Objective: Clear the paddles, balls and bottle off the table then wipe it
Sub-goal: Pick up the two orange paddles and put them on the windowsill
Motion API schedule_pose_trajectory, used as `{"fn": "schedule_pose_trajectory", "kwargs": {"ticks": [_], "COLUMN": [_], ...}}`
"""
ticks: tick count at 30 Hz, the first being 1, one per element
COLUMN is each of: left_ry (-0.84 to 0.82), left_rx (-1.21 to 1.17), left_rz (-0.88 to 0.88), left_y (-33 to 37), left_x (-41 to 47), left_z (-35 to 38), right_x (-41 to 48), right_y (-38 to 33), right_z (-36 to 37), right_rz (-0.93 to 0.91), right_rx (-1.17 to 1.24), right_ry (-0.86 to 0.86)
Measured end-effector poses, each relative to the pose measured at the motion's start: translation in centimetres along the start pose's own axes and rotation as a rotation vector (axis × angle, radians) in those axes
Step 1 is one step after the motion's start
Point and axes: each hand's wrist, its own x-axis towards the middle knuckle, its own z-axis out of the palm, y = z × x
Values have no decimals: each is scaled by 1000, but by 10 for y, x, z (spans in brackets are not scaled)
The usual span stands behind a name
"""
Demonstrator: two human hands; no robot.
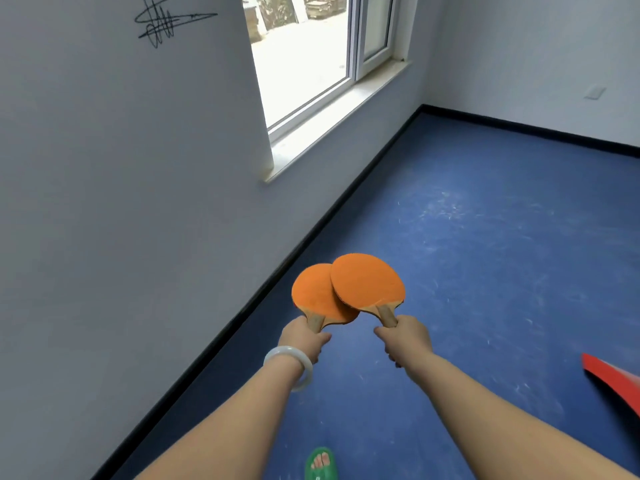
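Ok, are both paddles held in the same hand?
No, the left hand grips the left paddle by its handle and the right hand grips the right paddle, their blades overlapping.
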Motion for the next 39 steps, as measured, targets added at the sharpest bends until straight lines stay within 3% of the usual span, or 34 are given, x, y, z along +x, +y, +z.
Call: {"fn": "schedule_pose_trajectory", "kwargs": {"ticks": [6, 20, 39], "left_ry": [6, 171, 304], "left_rx": [19, -26, -184], "left_rz": [18, -75, -185], "left_y": [81, 258, 389], "left_x": [87, 279, 553], "left_z": [0, -1, -108], "right_x": [97, 373, 640], "right_y": [-58, -219, -468], "right_z": [-31, -114, -41], "right_rz": [-18, -212, -293], "right_rx": [0, -250, -303], "right_ry": [49, -129, -281]}}
